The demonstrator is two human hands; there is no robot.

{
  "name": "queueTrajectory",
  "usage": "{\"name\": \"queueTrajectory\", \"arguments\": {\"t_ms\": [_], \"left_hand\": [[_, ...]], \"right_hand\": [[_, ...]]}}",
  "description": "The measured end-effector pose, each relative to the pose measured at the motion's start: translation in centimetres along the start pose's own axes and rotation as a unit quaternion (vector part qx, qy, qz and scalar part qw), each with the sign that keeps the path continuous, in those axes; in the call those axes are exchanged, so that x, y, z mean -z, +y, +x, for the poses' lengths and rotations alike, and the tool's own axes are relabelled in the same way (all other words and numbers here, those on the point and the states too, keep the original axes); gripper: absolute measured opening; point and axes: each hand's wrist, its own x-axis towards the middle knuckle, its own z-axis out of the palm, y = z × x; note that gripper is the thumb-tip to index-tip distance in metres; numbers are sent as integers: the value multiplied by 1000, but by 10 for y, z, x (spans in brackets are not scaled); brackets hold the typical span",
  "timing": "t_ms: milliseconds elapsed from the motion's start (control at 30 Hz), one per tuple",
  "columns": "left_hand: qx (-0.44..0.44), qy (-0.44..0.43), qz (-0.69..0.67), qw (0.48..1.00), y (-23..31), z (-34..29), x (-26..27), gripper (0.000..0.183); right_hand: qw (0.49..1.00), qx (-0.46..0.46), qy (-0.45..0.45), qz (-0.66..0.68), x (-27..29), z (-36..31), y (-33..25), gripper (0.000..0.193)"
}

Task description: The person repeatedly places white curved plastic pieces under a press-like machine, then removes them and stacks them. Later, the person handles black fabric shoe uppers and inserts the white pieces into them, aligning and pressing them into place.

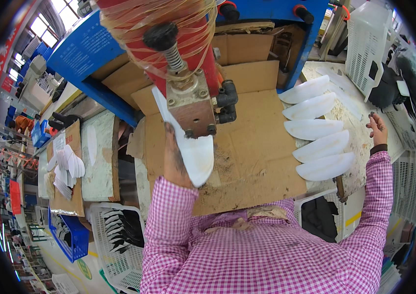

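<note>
My left hand (173,159) grips a white sole-shaped piece (197,156) and holds it up against the metal head (191,105) of a red and blue press machine; the piece's upper end runs behind the head. My right hand (377,128) rests far to the right on a worn white board (360,142), fingers apart and holding nothing. Beside it lies a row of several white sole-shaped pieces (318,132), overlapping like a fan. Both sleeves are pink checked.
Brown cardboard (257,161) covers the machine bed. A white basket of black pieces (120,230) and a blue crate (73,237) stand at lower left, with a heap of white pieces (67,169) beyond. White plastic baskets (367,46) stand at the right.
</note>
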Motion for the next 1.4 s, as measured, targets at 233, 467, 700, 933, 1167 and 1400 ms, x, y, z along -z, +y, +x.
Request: {"name": "queueTrajectory", "arguments": {"t_ms": [233, 467, 700, 933, 1167, 1400], "left_hand": [[178, 37, 102, 978, -5, -110, 23, 82], [68, 44, 51, 995, -20, -94, 21, 71], [-27, 23, 24, 999, -63, -38, -12, 57], [-40, 34, 12, 999, -78, -45, -25, 57], [-32, 38, 7, 999, -87, -41, -28, 57], [-32, -10, 25, 999, -78, -38, -14, 53]], "right_hand": [[999, 17, -25, 12, -17, -65, -52, 33], [939, 72, -319, 102, -96, -198, -142, 36], [854, 8, -438, 280, -197, -311, -174, 60], [852, -96, -374, 354, -215, -316, -189, 39], [857, -146, -304, 390, -167, -274, -173, 12], [953, -42, -22, 298, -40, -136, -77, 15]]}}
